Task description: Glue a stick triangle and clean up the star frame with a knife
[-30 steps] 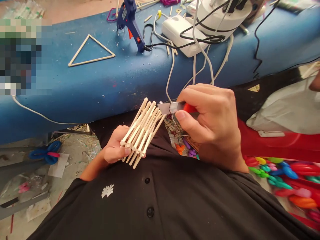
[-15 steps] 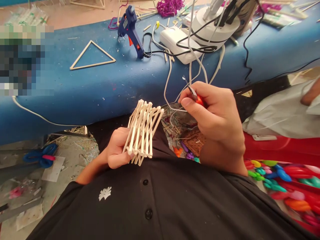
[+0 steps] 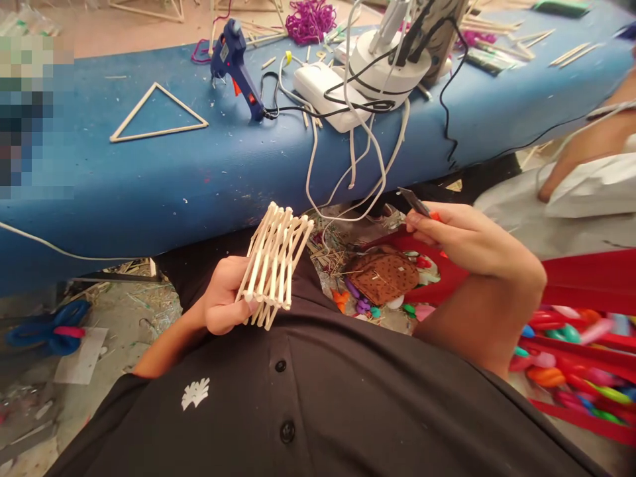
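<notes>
In front of my shirt, my left hand (image 3: pixel 226 295) is closed around one side of a lattice of thin wooden sticks (image 3: pixel 271 275). The sticks are pale, cross one another and have whitish blobs at their joined ends. Out to the right and apart from the lattice, my right hand (image 3: pixel 460 232) grips a utility knife (image 3: pixel 416 201). Its dark blade points up and left, while the orange handle is mostly hidden by my fingers.
On the blue padded table (image 3: pixel 163 179) lie a triangle of sticks (image 3: pixel 159 132), a blue glue gun (image 3: pixel 240 69) and a white power strip (image 3: pixel 328 96) with dangling cords. A brown patterned bag (image 3: pixel 385 275) and colourful balloons (image 3: pixel 581 371) are below. Another person's arm (image 3: pixel 589 149) is at right.
My right hand has moved right and down with the utility knife, away from the lattice. The view has shifted right; my left hand keeps its hold on the lattice.
</notes>
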A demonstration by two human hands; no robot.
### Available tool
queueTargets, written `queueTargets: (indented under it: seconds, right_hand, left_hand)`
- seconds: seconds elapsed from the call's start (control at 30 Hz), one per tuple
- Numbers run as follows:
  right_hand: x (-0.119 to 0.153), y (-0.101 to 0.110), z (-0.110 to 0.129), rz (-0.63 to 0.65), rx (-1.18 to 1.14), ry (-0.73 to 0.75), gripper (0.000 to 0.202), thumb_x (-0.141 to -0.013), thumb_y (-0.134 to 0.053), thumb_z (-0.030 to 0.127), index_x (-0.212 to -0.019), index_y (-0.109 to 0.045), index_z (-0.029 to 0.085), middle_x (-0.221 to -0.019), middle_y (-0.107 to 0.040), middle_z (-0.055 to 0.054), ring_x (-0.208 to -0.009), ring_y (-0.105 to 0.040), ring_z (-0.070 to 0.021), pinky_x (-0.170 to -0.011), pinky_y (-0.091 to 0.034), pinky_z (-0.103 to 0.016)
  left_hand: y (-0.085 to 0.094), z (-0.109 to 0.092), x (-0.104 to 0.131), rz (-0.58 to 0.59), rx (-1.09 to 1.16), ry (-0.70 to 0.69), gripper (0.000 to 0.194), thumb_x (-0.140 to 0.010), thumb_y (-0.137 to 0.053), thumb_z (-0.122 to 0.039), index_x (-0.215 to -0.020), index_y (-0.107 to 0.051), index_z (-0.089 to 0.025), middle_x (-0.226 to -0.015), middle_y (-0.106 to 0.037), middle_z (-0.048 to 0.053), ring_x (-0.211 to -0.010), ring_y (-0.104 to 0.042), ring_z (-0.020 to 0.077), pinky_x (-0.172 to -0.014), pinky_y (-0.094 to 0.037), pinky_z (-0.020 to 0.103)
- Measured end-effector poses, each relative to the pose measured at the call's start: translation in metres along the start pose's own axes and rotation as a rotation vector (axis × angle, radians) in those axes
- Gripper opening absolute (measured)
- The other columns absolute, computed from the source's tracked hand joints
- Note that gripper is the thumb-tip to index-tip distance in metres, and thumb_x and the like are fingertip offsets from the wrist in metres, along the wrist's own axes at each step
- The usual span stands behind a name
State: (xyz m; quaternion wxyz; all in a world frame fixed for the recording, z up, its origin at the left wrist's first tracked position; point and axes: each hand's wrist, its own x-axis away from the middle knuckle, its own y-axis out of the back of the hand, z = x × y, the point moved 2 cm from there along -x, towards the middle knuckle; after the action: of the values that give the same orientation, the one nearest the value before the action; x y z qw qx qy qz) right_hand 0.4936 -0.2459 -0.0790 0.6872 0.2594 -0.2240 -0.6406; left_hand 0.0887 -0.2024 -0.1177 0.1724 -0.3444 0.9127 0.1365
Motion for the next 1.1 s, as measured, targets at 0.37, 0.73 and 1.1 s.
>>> queueTargets:
  seconds: [0.37,0.73,1.1]
  right_hand:
    - [-0.008,-0.055,0.072,0.162,-0.544,-0.108,0.057,-0.096,-0.07,0.074,-0.076,-0.059,0.022,-0.058,-0.057,0.001,-0.05,-0.049,-0.0129,-0.048,-0.041,-0.028]
    - [-0.004,-0.075,0.107,0.294,-0.233,-0.002,0.053,-0.11,-0.054,0.061,-0.073,-0.052,0.023,-0.063,-0.063,0.002,-0.058,-0.055,-0.0114,-0.061,-0.045,-0.027]
    - [-0.004,-0.079,0.102,0.191,-0.118,-0.099,0.034,-0.105,-0.054,0.047,-0.079,-0.051,0.025,-0.062,-0.062,0.004,-0.062,-0.056,-0.0137,-0.064,-0.04,-0.029]
  left_hand:
    - [-0.006,-0.003,-0.014,-0.021,0.319,0.125,0.033,-0.092,-0.075,-0.047,-0.094,-0.081,-0.015,-0.072,-0.079,0.009,-0.055,-0.067,0.0208,-0.053,-0.046,0.03]
    - [-0.007,-0.011,-0.034,0.15,0.008,0.0,0.03,-0.098,-0.061,-0.041,-0.083,-0.072,-0.018,-0.071,-0.071,0.003,-0.058,-0.058,0.0153,-0.059,-0.043,0.029]
    - [-0.01,-0.012,-0.034,0.009,0.133,0.077,0.034,-0.097,-0.069,-0.046,-0.089,-0.082,-0.016,-0.073,-0.076,0.004,-0.056,-0.061,0.0153,-0.055,-0.046,0.028]
